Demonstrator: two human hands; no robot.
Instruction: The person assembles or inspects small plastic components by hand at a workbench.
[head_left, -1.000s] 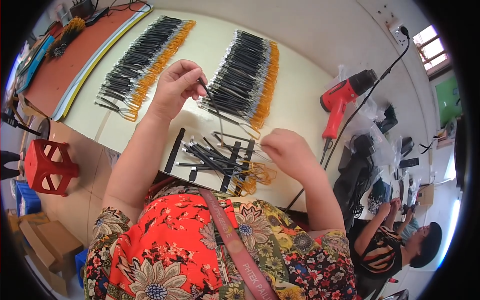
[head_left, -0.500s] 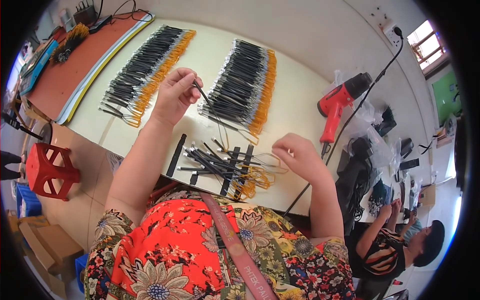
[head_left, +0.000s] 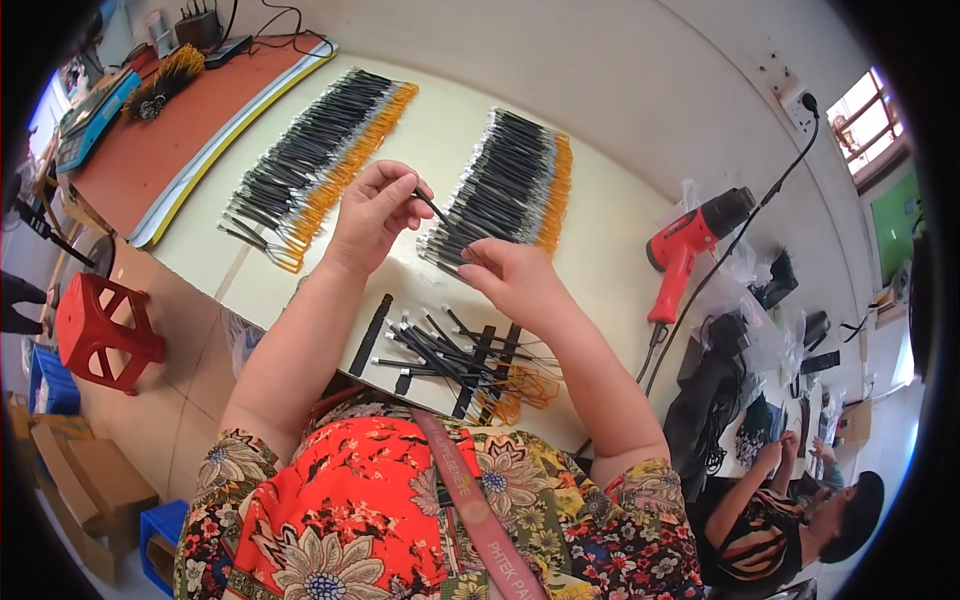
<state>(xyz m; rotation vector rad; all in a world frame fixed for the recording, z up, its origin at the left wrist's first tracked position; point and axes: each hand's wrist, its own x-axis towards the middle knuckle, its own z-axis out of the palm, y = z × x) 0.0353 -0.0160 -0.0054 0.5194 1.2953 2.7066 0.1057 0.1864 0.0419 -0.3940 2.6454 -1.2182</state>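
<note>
Right arm: swung up and inward since earlier, away from loose pile.
Right hand: curled, impossible to tell if gripping anything.
Left hand: pinching cable.
Cable: slanting between both hands, over right row.

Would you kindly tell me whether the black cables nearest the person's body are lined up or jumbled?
Jumbled: these black cables cross one another at differing angles.
</note>
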